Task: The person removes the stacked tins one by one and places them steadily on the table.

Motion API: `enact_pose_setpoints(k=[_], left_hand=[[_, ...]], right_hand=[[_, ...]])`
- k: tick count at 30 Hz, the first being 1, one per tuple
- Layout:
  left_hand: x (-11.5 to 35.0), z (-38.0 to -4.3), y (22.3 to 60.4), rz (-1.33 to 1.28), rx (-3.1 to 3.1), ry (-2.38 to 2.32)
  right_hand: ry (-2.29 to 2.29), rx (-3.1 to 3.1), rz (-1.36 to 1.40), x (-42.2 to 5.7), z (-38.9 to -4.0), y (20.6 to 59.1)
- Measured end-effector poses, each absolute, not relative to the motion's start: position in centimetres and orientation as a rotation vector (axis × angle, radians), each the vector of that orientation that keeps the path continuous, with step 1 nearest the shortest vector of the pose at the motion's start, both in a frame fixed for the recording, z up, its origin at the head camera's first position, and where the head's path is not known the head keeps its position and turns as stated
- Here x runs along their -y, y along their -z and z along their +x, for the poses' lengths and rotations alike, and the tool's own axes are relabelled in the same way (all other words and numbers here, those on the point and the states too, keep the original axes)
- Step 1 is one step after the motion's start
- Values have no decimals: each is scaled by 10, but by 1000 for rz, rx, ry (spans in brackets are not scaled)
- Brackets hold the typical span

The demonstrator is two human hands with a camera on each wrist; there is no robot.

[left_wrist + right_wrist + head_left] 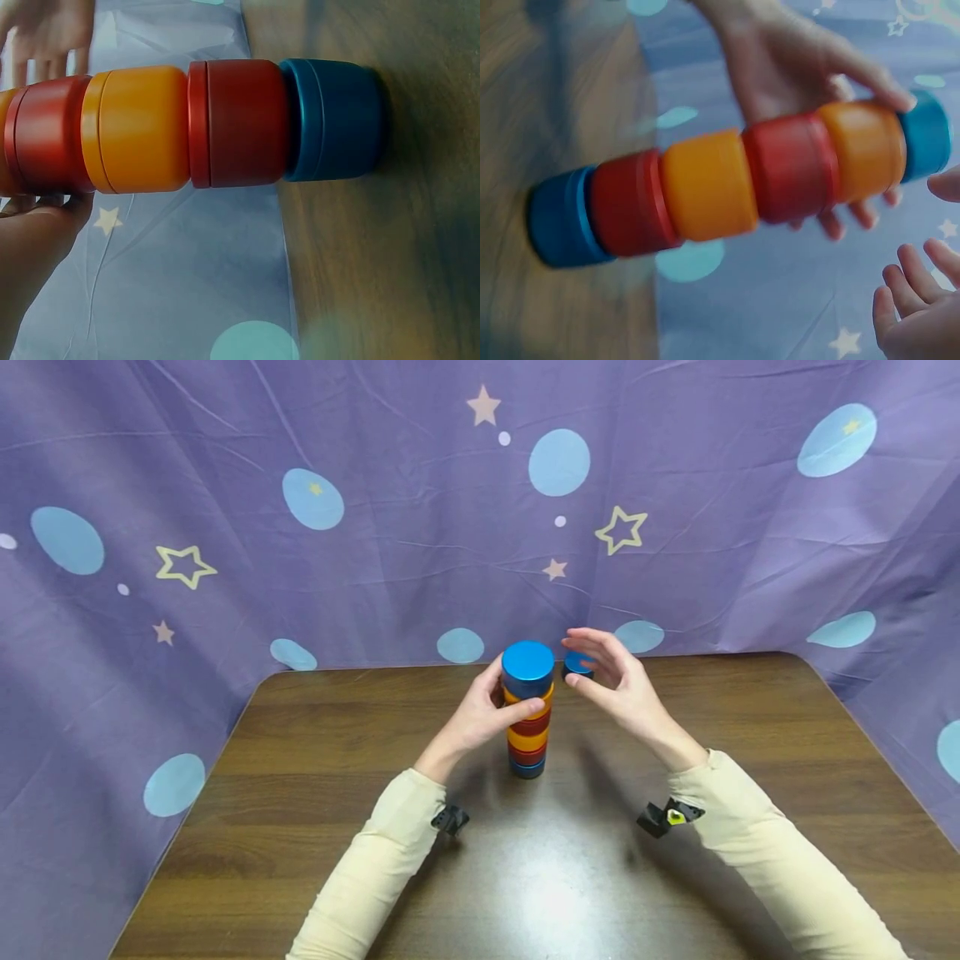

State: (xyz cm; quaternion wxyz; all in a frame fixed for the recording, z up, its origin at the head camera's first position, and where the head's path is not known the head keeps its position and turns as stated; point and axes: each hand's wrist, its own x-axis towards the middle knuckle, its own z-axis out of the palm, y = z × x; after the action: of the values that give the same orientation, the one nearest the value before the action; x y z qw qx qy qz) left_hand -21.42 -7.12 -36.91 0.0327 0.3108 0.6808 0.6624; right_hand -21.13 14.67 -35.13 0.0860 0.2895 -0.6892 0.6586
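A tall upright stack of several round lidded jars [528,742] stands on the table, coloured blue, red, orange, red, orange and blue from the bottom up. My left hand [486,708] grips the upper part, its thumb lying across the upper orange jar [862,150] just under the top blue jar [528,664]. The bottom blue jar [341,120] rests on the wood. To the right of the stack's top, my right hand [621,689] hangs with loosely bent fingers, apart from the stack. Beyond its fingers another blue jar [576,662] is partly hidden; I see no grip on it.
The brown wooden table [315,827] ends at a purple curtain [420,527] patterned with stars and ovals, close behind the stack. A black wrist camera [450,819] sits at the left sleeve, and another black camera [660,817] at the right one.
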Motion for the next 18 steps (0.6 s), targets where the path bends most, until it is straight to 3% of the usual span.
enact_pose_setpoints(k=[18], left_hand=[[67, -216, 382, 966, -2048, -2088]], right_hand=[[-1970, 2033, 1016, -122, -197, 335]])
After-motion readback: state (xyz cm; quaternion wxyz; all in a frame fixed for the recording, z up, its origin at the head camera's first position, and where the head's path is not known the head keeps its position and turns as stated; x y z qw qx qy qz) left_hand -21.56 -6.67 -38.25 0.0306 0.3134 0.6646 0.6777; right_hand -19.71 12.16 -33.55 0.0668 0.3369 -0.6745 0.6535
